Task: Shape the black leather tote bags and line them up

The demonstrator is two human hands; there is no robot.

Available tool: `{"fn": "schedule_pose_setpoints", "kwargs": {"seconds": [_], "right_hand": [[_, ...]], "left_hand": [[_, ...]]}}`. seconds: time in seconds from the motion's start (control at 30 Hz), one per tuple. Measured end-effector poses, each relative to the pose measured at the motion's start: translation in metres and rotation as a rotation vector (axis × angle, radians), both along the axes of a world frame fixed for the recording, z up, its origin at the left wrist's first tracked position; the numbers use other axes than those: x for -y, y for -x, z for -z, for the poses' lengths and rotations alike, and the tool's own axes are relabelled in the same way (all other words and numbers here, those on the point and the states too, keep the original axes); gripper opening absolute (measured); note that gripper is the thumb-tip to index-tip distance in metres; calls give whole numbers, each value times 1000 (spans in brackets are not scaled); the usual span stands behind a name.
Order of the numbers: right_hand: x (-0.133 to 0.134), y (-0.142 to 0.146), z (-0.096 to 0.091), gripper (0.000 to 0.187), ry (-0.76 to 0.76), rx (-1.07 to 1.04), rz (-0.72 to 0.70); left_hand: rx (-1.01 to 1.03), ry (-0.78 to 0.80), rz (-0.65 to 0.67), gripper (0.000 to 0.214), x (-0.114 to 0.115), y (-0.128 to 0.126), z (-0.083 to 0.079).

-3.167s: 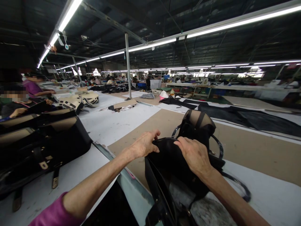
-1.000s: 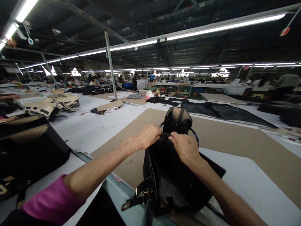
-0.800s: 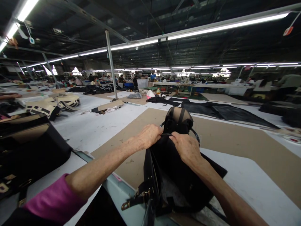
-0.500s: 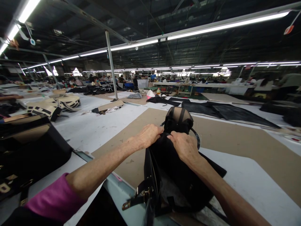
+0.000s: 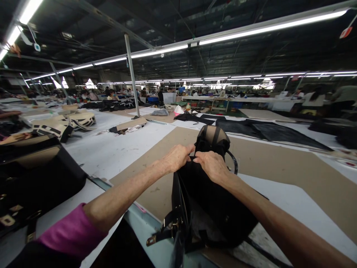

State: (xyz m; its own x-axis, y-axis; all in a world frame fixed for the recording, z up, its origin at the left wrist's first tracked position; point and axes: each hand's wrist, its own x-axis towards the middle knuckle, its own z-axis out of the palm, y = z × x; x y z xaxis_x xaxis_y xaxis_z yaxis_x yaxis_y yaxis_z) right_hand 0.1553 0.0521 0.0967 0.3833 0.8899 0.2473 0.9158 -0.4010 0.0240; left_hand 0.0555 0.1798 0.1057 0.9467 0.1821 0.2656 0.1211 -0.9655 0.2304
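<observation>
A black handbag (image 5: 214, 201) with gold-coloured fittings lies in front of me at the table's near edge. Its far end shows a tan panel crossed by dark strips. My left hand (image 5: 180, 157) pinches the bag's edge from the left, near that far end. Close beside it, my right hand (image 5: 210, 163) grips the same edge, thumb and fingers pressed together. A strap with a metal buckle (image 5: 151, 240) hangs from the bag's near left side. What lies under my fingertips is mostly hidden.
Another black bag (image 5: 41, 175) stands at the left, with a co-worker's hand (image 5: 16, 138) behind it. Cream pieces with black strips (image 5: 60, 124) lie beyond. Flat black panels (image 5: 259, 132) lie at the far right. A metal post (image 5: 132, 76) rises behind the table.
My right hand has shifted slightly left along the bag's edge, closer to my left hand. The bag's near part has turned a little. The co-worker's hand at the left has moved.
</observation>
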Motion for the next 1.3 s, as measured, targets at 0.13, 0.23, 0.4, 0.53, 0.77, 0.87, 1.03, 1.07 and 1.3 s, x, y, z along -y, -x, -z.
{"fn": "schedule_pose_setpoints", "kwargs": {"seconds": [0.13,0.23,0.4,0.53,0.77,0.87,1.03,1.07,1.3], "right_hand": [[-4,-1,-10,23,59,-24,-36],[-6,1,-15,22,92,-46,-92],[-9,2,-17,18,102,-78,-191],[-15,4,-16,20,100,-80,-222],[-29,17,-16,31,128,-85,-244],[-35,18,-14,31,154,-88,-251],[-32,10,-24,25,158,-48,-243],[-27,7,-29,24,158,-40,-238],[16,10,-45,28,200,28,-135]], "left_hand": [[76,224,-45,22,-2,9,2],[188,457,-104,45,4,37,3],[249,583,-280,67,38,108,15],[222,523,-437,94,74,145,32],[139,505,-446,110,118,140,40],[164,477,-568,87,124,132,43],[250,640,-579,59,101,146,47],[285,718,-526,57,89,152,45],[167,1041,-133,33,-20,155,20]]}}
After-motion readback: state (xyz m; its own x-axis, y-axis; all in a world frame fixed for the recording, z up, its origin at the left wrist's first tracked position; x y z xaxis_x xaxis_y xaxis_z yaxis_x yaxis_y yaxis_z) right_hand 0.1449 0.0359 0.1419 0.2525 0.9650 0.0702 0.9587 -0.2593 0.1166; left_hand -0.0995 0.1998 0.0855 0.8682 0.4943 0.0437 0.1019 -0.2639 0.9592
